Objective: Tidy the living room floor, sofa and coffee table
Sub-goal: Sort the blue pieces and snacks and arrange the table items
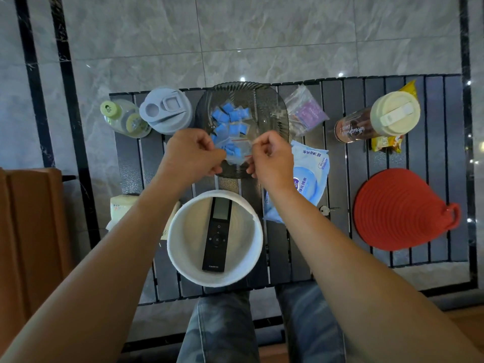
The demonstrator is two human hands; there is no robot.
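Clear bag pinched between left hand and right hand above the glass dish

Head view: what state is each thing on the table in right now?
Clear zip bag of blue squares, pinched at both sides by left hand and right hand; seal unclear.
Ribbed glass dish, holding blue packets.
Black remote control, lying in the white round basket.
Cream-lidded tumbler, lid flap shut.
Grey lidded tub, lid on.
Red woven mat, lying flat.
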